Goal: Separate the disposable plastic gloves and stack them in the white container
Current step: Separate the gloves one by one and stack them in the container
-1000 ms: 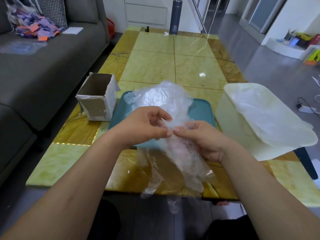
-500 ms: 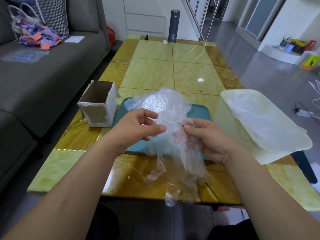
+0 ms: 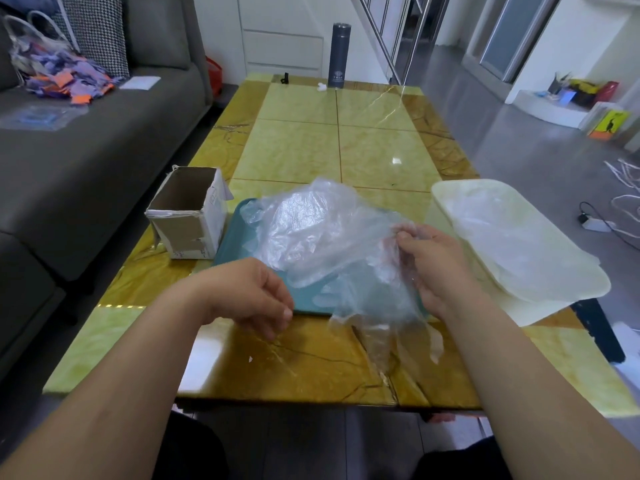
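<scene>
Right hand (image 3: 440, 268) fingers pinch a glove (image 3: 381, 327), centre right; left hand (image 3: 249, 299) fingers hang loosely curled, empty. Clinging film may carry a second glove into the white container (image 3: 485, 183)

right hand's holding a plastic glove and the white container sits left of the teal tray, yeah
No. The head view shows the white container right of the teal tray, not left; the cardboard box is the thing on its left. The right hand does hold a plastic glove.
</scene>
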{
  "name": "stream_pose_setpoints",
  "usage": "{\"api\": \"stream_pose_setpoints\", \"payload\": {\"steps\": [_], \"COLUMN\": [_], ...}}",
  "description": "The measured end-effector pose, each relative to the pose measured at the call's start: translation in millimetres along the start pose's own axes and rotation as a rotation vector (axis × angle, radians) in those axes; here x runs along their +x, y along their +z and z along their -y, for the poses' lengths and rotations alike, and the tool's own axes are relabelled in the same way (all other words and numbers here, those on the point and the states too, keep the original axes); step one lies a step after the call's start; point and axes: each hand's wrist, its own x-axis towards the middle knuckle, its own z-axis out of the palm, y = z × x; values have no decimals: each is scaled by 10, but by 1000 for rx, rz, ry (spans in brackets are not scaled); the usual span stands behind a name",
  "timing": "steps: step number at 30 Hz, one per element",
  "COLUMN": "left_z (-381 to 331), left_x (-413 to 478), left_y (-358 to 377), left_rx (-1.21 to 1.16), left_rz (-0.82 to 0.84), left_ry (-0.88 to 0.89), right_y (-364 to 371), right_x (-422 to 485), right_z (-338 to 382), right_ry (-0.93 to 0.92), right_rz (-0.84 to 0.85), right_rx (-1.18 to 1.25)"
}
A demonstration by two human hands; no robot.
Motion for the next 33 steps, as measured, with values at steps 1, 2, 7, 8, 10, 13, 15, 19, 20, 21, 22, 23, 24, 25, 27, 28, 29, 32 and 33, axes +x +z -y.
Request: {"api": "stream_pose_setpoints", "payload": {"steps": [1,2,7,8,10,13,15,19,20,21,22,23,24,25,27,28,29,32,33], "left_z": [6,11,-35,-41,-56,-120,-170,-216,-213,-205,-203,-203,-223,-243,-247,-256,-250,-285,-289], "left_x": [-20,-25,83,105,103,90,104,109,101,104,105,110,96,84,81,74,75,93,102], "left_y": [-25,-46,-32,-32,-21,78,156,181,172,166,165,171,178,185,192,195,193,180,173], "left_rx": [46,32,-344,-334,-362,-434,-467,-484,-479,-479,-487,-507,-531,-545,-552,-563,-579,-669,-671], "left_rz": [-4,-47,-469,-505,-383,-59,-55,-215,-243,-265,-274,-275,-277,-289,-338,-352,-349,-319,-305], "left_ry": [-7,25,301,323,381,459,477,461,444,424,405,389,373,356,335,338,341,267,236], "right_y": [-10,-20,-23,-16,-3,18,29,32,32,32,38,44,48,51,61,67,72,71,72], "right_x": [-25,-52,-218,-233,-267,-316,-324,-292,-282,-273,-269,-267,-268,-266,-270,-274,-274,-259,-250], "right_z": [25,48,134,139,144,152,152,129,121,114,112,107,103,98,94,94,89,77,73], "right_ry": [-5,-16,-23,-28,-33,-18,-17,-20,-7,6,17,20,21,20,11,7,5,17,20], "right_rz": [50,121,532,580,661,769,781,696,676,657,639,625,605,577,515,491,473,422,401], "right_rx": [-8,-10,44,44,60,95,73,35,41,47,45,36,28,23,11,1,-6,-3,-3]}}
